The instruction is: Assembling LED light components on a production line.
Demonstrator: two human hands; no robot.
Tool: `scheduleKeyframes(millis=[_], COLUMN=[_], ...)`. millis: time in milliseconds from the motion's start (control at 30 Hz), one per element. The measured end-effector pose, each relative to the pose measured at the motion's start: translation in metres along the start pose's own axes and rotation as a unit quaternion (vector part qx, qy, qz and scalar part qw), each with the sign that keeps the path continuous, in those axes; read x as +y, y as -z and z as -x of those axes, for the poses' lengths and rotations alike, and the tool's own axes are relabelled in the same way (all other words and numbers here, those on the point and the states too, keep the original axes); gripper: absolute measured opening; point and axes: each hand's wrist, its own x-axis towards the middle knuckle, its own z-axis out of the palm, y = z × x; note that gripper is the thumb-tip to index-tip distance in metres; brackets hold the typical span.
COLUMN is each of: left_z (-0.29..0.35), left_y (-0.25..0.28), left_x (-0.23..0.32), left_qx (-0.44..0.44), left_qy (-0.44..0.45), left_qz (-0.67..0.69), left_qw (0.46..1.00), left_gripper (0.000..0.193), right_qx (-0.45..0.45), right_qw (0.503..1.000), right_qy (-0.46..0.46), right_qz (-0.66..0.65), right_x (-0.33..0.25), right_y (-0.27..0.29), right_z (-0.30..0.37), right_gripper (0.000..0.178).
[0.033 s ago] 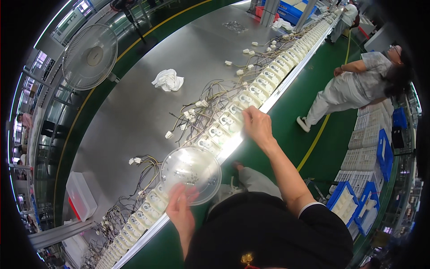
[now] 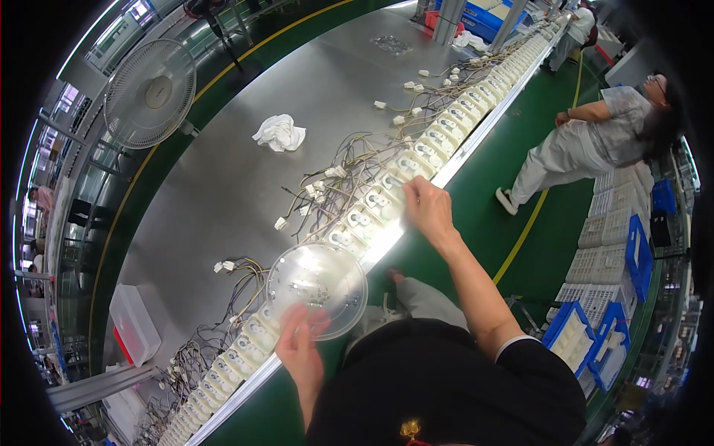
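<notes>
My left hand (image 2: 300,349) grips a clear round plastic tub (image 2: 338,279) by its near left side. Small bits show inside it, too small to name. The tub hangs over a long row of white plastic housings (image 2: 359,221), each with dark and metal parts in it. Farther along that row, my right hand (image 2: 429,208) has its thumb and fingers pinched together at the near edge of one housing. What sits between those fingertips, if anything, is hidden. Wires with white connectors (image 2: 315,192) trail from the housings onto the metal table.
A crumpled white cloth (image 2: 280,134) lies on the metal table (image 2: 216,186), with small loose parts (image 2: 392,45) farther back. A fan (image 2: 151,94) stands beyond the left edge. At right, a person (image 2: 587,141) walks near stacked white crates (image 2: 595,256) and blue bins (image 2: 571,336).
Both my hands and the tub stay where they were. The walking person at right has shifted very slightly.
</notes>
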Motion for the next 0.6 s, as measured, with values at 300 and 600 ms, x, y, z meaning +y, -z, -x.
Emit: scheduleKeyframes(millis=[300,600], left_z=[-0.0001,-0.0030], left_y=[0.0054,0.0057], left_x=[0.0002,0.0006], left_qx=[-0.001,-0.006], left_qy=[0.001,0.005], left_qz=[0.001,0.004], left_qw=[1.000,1.000], left_gripper=[0.024,0.024], right_qx=[-0.003,-0.006], right_qw=[1.000,0.999], right_qy=[0.016,0.027], right_qz=[0.001,0.033], right_x=[-0.0033,-0.0029], right_y=[0.0013,0.0052], right_z=[0.0018,0.0019], right_gripper=[0.013,0.011])
